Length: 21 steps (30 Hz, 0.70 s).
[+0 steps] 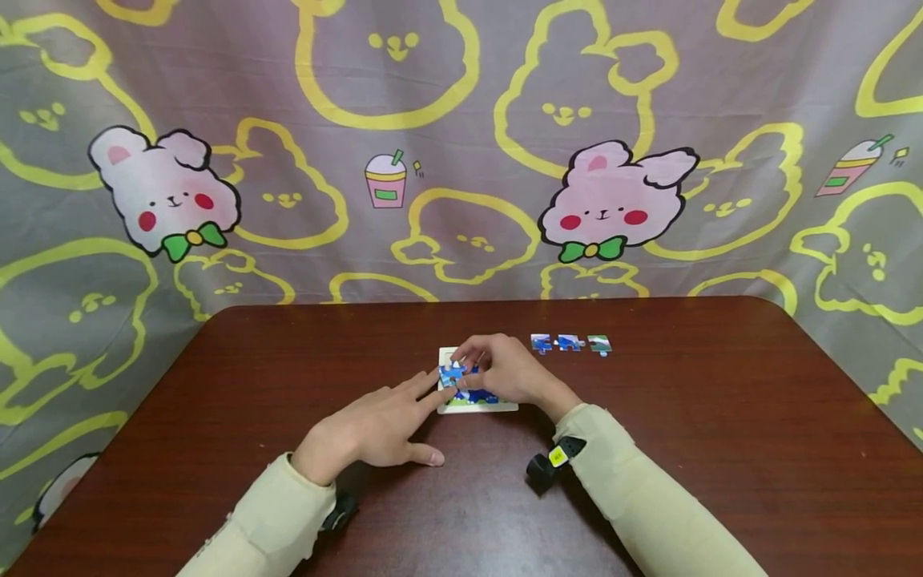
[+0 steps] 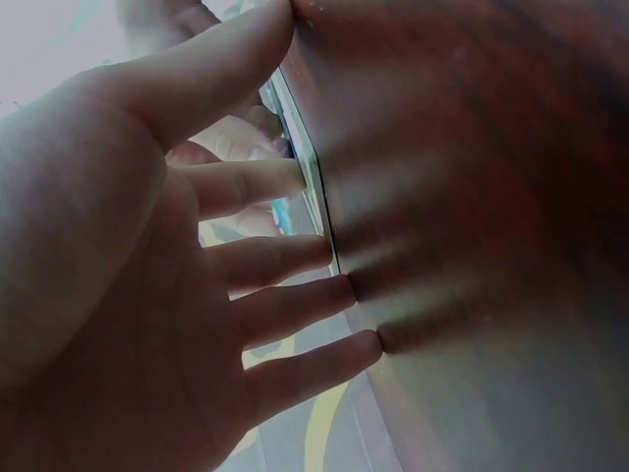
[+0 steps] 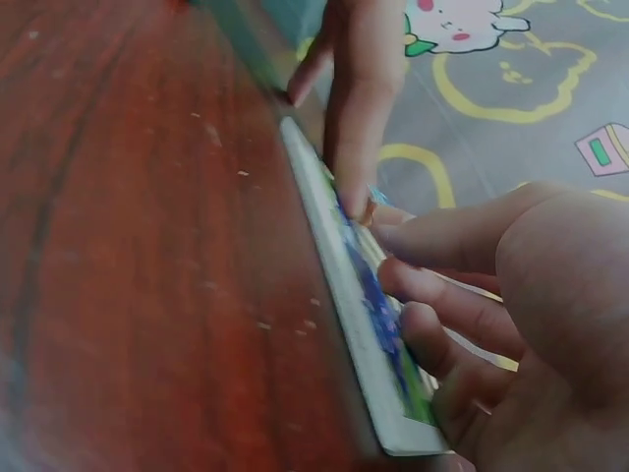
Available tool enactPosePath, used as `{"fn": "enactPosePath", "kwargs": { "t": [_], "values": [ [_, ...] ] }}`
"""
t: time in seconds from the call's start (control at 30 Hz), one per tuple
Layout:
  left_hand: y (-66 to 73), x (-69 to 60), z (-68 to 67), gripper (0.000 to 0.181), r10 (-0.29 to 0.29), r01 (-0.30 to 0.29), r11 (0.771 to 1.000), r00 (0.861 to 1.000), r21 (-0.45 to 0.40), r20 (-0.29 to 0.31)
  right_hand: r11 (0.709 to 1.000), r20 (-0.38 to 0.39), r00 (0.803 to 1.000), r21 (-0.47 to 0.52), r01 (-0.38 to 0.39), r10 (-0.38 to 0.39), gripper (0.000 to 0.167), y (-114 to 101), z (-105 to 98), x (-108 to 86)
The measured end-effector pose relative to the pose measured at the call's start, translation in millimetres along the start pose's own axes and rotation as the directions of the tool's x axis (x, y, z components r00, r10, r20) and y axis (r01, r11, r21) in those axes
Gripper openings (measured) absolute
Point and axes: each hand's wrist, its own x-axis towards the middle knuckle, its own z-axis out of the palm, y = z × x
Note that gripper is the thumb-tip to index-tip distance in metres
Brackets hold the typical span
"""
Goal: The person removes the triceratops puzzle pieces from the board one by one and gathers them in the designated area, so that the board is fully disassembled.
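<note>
A small jigsaw puzzle in a white frame point(image 1: 476, 409) lies on the table, its picture blue and green. My left hand point(image 1: 382, 421) is spread flat at the frame's left side, fingers straight, with a fingertip touching the puzzle's left part. In the left wrist view the fingers point(image 2: 280, 261) are extended along the frame's edge. My right hand point(image 1: 505, 369) arches over the puzzle from the right. Its thumb and index finger pinch a light blue puzzle piece point(image 1: 452, 373) at the upper left of the frame. The right hand point(image 3: 550, 295) hides much of the picture.
Three loose puzzle pieces point(image 1: 570, 343) lie in a row behind and to the right of the frame. The brown table point(image 1: 685, 401) ends at a patterned curtain point(image 1: 461, 160) at the back. A black wrist device point(image 1: 548, 469) sits on the right sleeve.
</note>
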Motion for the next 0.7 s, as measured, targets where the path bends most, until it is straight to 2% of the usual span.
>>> {"fn": "enactPosePath", "kwargs": {
  "t": [0.4,0.7],
  "values": [
    [1.2,0.2,-0.6,0.089,-0.017,0.017,1.0,1.0,-0.013,0.021,1.0,-0.005,1.0,0.009,-0.016,0.016,0.029,-2,-8,-2.4],
    [1.8,0.8,0.0,0.087,-0.029,0.029,1.0,0.999,-0.009,0.021,0.999,-0.132,0.991,0.029,-0.032,0.036,0.028,1,-21,-3.7]
  ]
}}
